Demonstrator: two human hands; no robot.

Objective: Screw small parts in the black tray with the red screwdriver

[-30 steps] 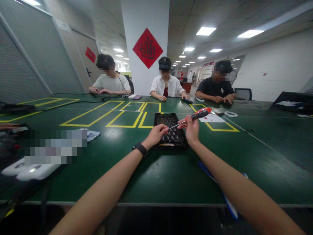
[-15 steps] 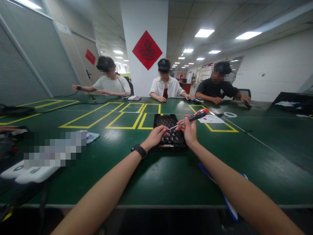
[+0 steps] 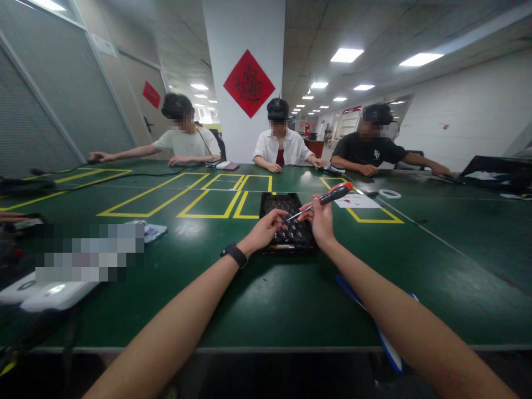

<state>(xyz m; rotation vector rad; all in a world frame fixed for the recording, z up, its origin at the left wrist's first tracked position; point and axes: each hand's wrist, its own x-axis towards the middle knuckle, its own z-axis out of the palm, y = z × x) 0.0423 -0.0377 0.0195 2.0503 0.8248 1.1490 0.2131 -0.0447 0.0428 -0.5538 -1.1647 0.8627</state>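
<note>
A screwdriver (image 3: 337,192) with a black and red handle is in my right hand (image 3: 322,221), which is closed around it at the front of the handle. Its thin metal shaft points down and left. By the tip is my left hand (image 3: 266,230), its fingers slightly apart and apparently off the shaft; anything small between them is too fine to make out. Both hands are over a black tray (image 3: 306,239) with rows of small compartments. A slim light-coloured piece (image 3: 285,246) lies along its near side.
Yellow tape outlines (image 3: 124,214) mark the green table (image 3: 199,310). A white sheet (image 3: 357,201) and a tape roll (image 3: 389,194) lie to the right. A blue-edged white item (image 3: 388,346) is under my right forearm. White devices (image 3: 62,293) stand left. Three people sit opposite.
My left fingers have spread slightly from their pinch at the screwdriver tip. The right hand keeps its hold. Opposite, the left person's arm reaches further left and the right person's further right.
</note>
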